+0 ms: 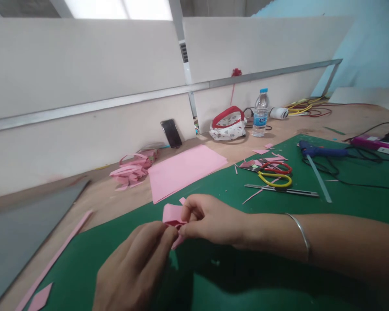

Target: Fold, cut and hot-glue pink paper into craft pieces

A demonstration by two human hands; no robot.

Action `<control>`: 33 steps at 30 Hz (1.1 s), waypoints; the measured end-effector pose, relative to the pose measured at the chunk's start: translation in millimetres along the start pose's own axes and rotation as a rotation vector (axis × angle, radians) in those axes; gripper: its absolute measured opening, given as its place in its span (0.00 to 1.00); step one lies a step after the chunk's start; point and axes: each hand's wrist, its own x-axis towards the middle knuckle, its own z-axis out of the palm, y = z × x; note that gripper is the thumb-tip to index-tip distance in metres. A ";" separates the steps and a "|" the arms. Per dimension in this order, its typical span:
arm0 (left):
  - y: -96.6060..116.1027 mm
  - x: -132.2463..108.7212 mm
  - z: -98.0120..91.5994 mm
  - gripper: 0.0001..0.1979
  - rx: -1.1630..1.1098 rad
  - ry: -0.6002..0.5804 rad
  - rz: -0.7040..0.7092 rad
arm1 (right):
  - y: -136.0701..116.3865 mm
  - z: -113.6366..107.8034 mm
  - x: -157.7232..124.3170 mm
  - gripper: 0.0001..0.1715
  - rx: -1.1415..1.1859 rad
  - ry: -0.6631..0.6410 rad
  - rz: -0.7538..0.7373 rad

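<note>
Between my two hands is a small piece of folded pink paper (173,213), curled into a loop, held above the green mat (227,276). My left hand (134,263) pinches its near side with thumb and fingers pressed together. From the right, my right hand (210,220) grips the other side, the index finger and thumb closed on it. My fingertips hide part of the fold. Just beyond lie pink sheets (186,170) in a flat stack. A heap of pink paper strips (131,170) sits left of the stack.
Scissors with red and yellow handles (275,179), a cutter knife (282,190) and pink scraps lie right of centre. Beyond them are a blue glue gun (324,151) and its cord, a water bottle (261,114), a pouch (228,125) and a phone (171,133).
</note>
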 end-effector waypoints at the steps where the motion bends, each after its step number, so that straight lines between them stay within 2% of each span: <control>1: -3.8 -2.4 -0.1 0.13 0.077 -0.029 0.089 | -0.5 -1.5 -1.8 0.09 -0.063 0.022 -0.098; 3: -9.7 -6.4 0.0 0.13 0.228 -0.078 0.197 | 0.0 -4.6 -5.8 0.08 -0.296 0.098 -0.408; 5: -12.1 -8.0 0.6 0.12 0.284 -0.081 0.211 | 2.6 -6.3 -8.9 0.07 -0.624 0.186 -0.740; 7: -10.9 -7.7 1.3 0.12 0.268 -0.060 0.202 | 6.5 -5.6 -10.0 0.07 -0.933 0.270 -0.946; 9: -7.8 -6.9 2.1 0.12 0.236 -0.073 0.176 | 9.8 -3.0 -9.2 0.12 -1.132 0.340 -1.019; 12: -2.9 -7.4 2.7 0.10 0.183 -0.126 0.092 | 11.4 1.5 -7.4 0.14 -1.246 0.401 -1.058; 18: 4.7 -8.2 0.6 0.10 0.123 -0.163 0.016 | 11.2 3.3 -8.5 0.15 -1.288 0.434 -1.167; 20: 4.9 -7.5 0.1 0.09 0.086 -0.127 0.033 | 12.1 1.2 -9.4 0.14 -1.252 0.414 -1.211; 22: 2.4 -7.9 0.4 0.04 0.057 -0.036 0.032 | 11.8 -2.1 -10.2 0.11 -1.160 0.369 -1.172; 23: 0.3 -8.8 0.8 0.06 0.048 0.013 0.018 | 10.9 -4.0 -10.5 0.09 -1.085 0.338 -1.114; 25: -4.9 -11.7 2.8 0.21 0.026 0.036 -0.060 | 7.6 -7.2 -10.8 0.07 -0.882 0.263 -0.957; 27: -8.9 -14.8 5.9 0.31 -0.057 -0.053 -0.181 | 3.0 -9.0 -10.2 0.06 -0.615 0.210 -0.777; 28: -9.6 -15.7 7.5 0.32 -0.131 -0.126 -0.260 | 0.7 -9.4 -9.6 0.06 -0.478 0.199 -0.689; 31: -5.5 -13.7 10.2 0.25 -0.387 -0.273 -0.524 | -4.6 -10.2 -6.9 0.06 -0.210 0.182 -0.463; 33: 0.2 -9.1 8.9 0.21 -0.517 -0.305 -0.640 | -6.2 -11.3 -5.5 0.07 -0.202 0.158 -0.391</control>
